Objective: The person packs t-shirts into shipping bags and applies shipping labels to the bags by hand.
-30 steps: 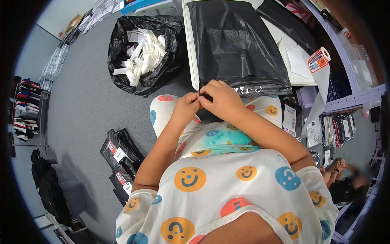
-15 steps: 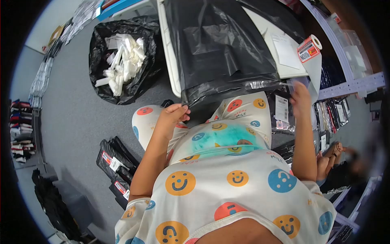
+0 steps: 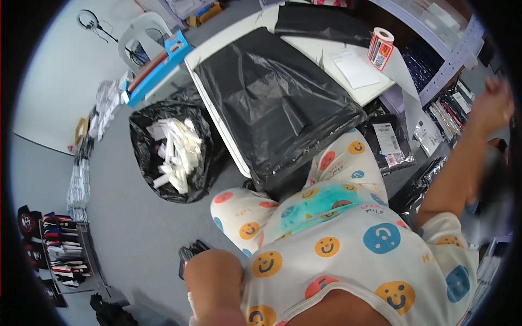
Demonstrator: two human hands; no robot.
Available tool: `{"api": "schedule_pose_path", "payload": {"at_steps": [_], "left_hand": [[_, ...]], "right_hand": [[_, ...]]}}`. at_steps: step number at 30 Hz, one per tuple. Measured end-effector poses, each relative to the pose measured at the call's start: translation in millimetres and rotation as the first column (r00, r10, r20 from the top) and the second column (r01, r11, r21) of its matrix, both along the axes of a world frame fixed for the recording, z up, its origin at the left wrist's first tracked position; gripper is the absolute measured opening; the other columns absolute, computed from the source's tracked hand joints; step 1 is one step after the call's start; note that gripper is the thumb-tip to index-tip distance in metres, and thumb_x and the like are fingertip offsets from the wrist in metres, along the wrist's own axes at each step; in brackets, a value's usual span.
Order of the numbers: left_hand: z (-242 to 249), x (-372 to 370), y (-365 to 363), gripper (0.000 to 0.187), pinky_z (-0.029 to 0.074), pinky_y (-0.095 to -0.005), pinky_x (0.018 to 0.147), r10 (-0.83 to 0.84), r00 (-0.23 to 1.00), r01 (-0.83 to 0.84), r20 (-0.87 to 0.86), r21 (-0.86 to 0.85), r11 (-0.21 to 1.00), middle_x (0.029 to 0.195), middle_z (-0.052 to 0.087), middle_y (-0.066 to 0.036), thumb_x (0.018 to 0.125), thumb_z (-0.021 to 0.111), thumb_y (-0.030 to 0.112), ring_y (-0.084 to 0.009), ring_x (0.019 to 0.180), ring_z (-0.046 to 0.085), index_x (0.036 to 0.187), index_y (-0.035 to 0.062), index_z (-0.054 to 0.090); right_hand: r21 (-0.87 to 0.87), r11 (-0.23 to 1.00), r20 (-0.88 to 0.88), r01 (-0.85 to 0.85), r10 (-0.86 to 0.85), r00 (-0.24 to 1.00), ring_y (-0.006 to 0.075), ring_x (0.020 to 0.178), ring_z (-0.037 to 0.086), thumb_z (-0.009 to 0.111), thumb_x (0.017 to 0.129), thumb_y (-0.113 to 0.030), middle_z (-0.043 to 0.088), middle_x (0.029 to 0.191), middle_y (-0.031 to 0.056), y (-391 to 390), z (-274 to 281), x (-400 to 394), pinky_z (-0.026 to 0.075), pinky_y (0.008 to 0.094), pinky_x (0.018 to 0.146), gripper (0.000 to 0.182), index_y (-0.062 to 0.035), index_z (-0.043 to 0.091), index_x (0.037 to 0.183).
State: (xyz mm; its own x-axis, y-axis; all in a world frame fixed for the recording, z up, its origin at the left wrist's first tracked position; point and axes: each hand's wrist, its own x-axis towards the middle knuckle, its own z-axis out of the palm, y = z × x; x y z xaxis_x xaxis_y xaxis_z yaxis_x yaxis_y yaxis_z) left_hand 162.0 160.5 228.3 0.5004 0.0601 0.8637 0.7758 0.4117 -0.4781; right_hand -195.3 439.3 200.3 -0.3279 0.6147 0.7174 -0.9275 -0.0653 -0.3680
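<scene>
My right hand is raised far out at the right edge, apart from the bag. Its fingers are smeared, and I cannot make out whether anything is in them. At the bottom left my left arm is bent back towards my body, with its hand out of the frame. In front of my knees, a large black plastic bag lies flat on the white table. The bag's near edge hangs over towards my lap.
A black bin bag of white strips stands on the floor to the left. On the table are a label roll, white paper and more black plastic. Labelled black parcels lie right of my knee.
My left hand has let go of the bag's corner and left the view. My right hand has swung from the bag's edge out to the right. The view has turned and shifted.
</scene>
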Motion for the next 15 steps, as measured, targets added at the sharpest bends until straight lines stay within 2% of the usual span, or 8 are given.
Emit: {"api": "schedule_pose_path", "payload": {"at_steps": [1, 2, 5, 8, 9, 10, 12, 15], "left_hand": [[5, -13, 14, 0.027, 0.045, -0.0311, 0.076, -0.152, 0.974, 0.160, -0.169, 0.035, 0.986, 0.098, 0.052, -0.010, 0.077, 0.061, 0.009, -0.0238, 0.094, 0.049, 0.101, -0.0029, 0.054], [9, -24, 19, 0.026, 0.045, -0.0291, 0.073, -0.293, 0.896, 0.323, -0.334, 0.036, 0.946, 0.095, 0.052, -0.009, 0.077, 0.060, 0.007, -0.0223, 0.092, 0.049, 0.099, -0.0026, 0.054], [-22, 10, 10, 0.022, 0.045, -0.0272, 0.070, -0.242, 0.894, 0.236, 0.377, 0.062, 0.970, 0.093, 0.050, -0.009, 0.077, 0.058, 0.006, -0.0206, 0.089, 0.048, 0.097, -0.0020, 0.053], [-14, 9, -6, 0.023, 0.043, -0.0277, 0.071, -0.111, 0.986, 0.096, -0.128, -0.121, 0.988, 0.097, 0.049, -0.009, 0.077, 0.058, 0.007, -0.0202, 0.089, 0.048, 0.098, -0.0006, 0.052], [-5, -6, -2, 0.026, 0.043, -0.0293, 0.074, -0.033, 0.995, 0.043, -0.093, 0.109, 0.993, 0.098, 0.049, -0.009, 0.076, 0.061, 0.008, -0.0194, 0.090, 0.048, 0.100, 0.0009, 0.053], [-7, -6, -11, 0.029, 0.043, -0.0311, 0.075, -0.097, 0.994, 0.096, -0.042, -0.015, 0.995, 0.101, 0.049, -0.009, 0.077, 0.061, 0.011, -0.0206, 0.093, 0.047, 0.103, 0.0017, 0.052], [-19, -5, -37, 0.035, 0.042, -0.0349, 0.078, -0.218, 0.972, 0.234, 0.088, -0.262, 0.936, 0.107, 0.049, -0.009, 0.078, 0.060, 0.019, -0.0230, 0.099, 0.045, 0.108, 0.0032, 0.051], [-62, -42, -95, 0.060, 0.043, -0.0293, 0.078, 0.375, 0.716, -0.506, 0.589, 0.068, 0.860, 0.100, 0.050, -0.008, 0.075, 0.065, 0.030, -0.0197, 0.089, 0.051, 0.121, 0.0024, 0.038]], "right_hand": [[0.197, 0.974, 0.061, 0.113, -0.127, 0.990, 0.0206, 0.075, 0.061, 0.054, 0.084, -0.014, 0.063, 0.079, 0.0137, -40, 3, 10, 0.047, 0.0309, 0.074, 0.018, 0.0026, 0.056, 0.091], [0.267, 0.955, -0.163, 0.127, -0.085, 0.983, 0.0126, 0.068, 0.060, 0.054, 0.084, -0.008, 0.063, 0.080, 0.0097, -85, 4, 26, 0.046, 0.0215, 0.067, 0.013, 0.0019, 0.056, 0.091], [0.502, 0.859, -0.357, -0.102, 0.313, 0.880, 0.0179, 0.071, 0.056, 0.046, 0.087, -0.001, 0.058, 0.076, 0.0126, -171, 8, 64, 0.047, 0.0297, 0.071, 0.009, 0.0042, 0.051, 0.091], [0.623, 0.781, -0.397, -0.043, 0.363, 0.843, 0.0180, 0.069, 0.054, 0.046, 0.085, 0.001, 0.056, 0.076, 0.0124, -227, 5, 93, 0.046, 0.0287, 0.067, 0.010, 0.0033, 0.049, 0.094], [0.644, 0.749, -0.348, -0.155, 0.468, 0.812, 0.0164, 0.067, 0.053, 0.046, 0.086, -0.001, 0.055, 0.075, 0.0112, -242, 3, 100, 0.045, 0.0275, 0.066, 0.009, 0.0033, 0.049, 0.094], [0.654, 0.710, -0.309, -0.260, 0.564, 0.766, 0.0149, 0.066, 0.052, 0.046, 0.086, -0.002, 0.054, 0.073, 0.0099, -257, 2, 107, 0.045, 0.0263, 0.065, 0.010, 0.0032, 0.049, 0.094], [0.568, 0.356, 0.054, -0.742, 0.883, 0.466, 0.0027, 0.063, 0.048, 0.053, 0.087, -0.009, 0.054, 0.076, -0.0020, -274, 0, 127, 0.040, 0.0166, 0.056, 0.007, -0.0035, 0.055, 0.091], [0.201, -0.279, 0.494, -0.939, 0.856, -0.149, 0.0008, 0.061, 0.046, 0.056, 0.086, -0.016, 0.053, 0.074, -0.0039, -291, 4, 154, 0.038, 0.0162, 0.049, 0.012, -0.0052, 0.056, 0.090]]}}
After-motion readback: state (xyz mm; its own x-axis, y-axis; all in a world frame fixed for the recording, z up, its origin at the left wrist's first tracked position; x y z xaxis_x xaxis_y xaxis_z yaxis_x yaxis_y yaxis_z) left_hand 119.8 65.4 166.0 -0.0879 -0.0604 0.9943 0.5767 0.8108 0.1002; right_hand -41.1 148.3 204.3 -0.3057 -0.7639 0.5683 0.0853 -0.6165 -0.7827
